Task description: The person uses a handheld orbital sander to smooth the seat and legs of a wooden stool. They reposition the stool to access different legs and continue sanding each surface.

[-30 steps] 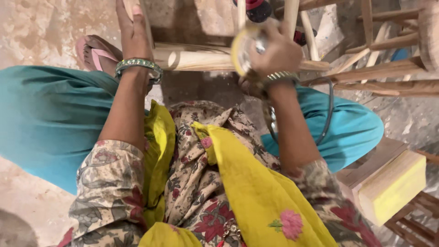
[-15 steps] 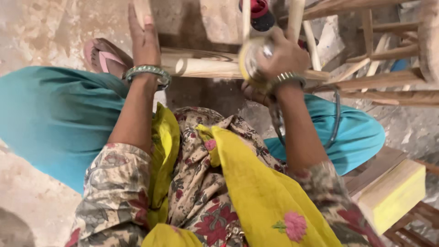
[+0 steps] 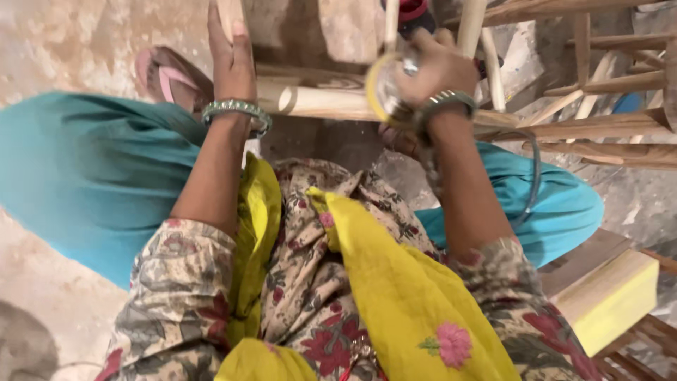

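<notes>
A woodworking workshop is being shown: unfinished wooden frames [image 3: 599, 127] are being piled on a rough, dusty floor [image 3: 63, 49], a bare turned wooden rail [image 3: 331, 102] is being worked, and a wooden block [image 3: 610, 300] is lying nearby.
</notes>
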### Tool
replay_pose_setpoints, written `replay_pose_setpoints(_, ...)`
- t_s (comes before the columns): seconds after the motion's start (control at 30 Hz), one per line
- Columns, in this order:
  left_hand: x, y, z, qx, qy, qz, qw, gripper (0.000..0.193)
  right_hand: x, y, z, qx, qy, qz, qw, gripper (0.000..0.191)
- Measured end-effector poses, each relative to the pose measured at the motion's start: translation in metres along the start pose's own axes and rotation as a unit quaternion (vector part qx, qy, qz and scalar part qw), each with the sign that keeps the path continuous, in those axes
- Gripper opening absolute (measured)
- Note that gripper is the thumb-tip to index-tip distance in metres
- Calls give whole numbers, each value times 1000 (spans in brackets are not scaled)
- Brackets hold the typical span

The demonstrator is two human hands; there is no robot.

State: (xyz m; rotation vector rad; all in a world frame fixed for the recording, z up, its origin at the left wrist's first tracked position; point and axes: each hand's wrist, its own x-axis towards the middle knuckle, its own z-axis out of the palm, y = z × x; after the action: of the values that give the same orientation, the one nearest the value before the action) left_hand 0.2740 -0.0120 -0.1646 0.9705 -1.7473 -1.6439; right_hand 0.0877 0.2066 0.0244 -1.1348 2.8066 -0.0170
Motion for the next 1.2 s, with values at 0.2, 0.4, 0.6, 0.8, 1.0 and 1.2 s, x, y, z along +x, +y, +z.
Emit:
replay_pose_setpoints(0.2, -3, 6, -2, -7, 3, 8, 1000, 57, -32, -62, 14, 35, 26, -56, 997, 44)
replay_pose_setpoints(0.4, -11, 8, -13, -20, -19, 6, 1000, 59, 35, -45, 29, -2, 15, -79, 997, 40)
replay_pose_setpoints(0.6, -5, 7, -7, -47, 2, -9, 999, 59, -27, -17, -3, 39, -140, 49, 988, 47)
replay_pose_setpoints(0.8, -9, 12, -18, -124, -37, -22, 991, 60, 20, -70, 26, 37, 36, -59, 997, 38)
replay_pose_setpoints(1.0, -12, 18, -12, -141, -13, -21, 990, 60, -26, 3, 7, 34, -26, 4, 999, 37)
replay_pose_setpoints(1.2, -9, 19, -13, -136, -12, -23, 990, 59, -15, -75, 20, 84, 8, -80, 993, 47)
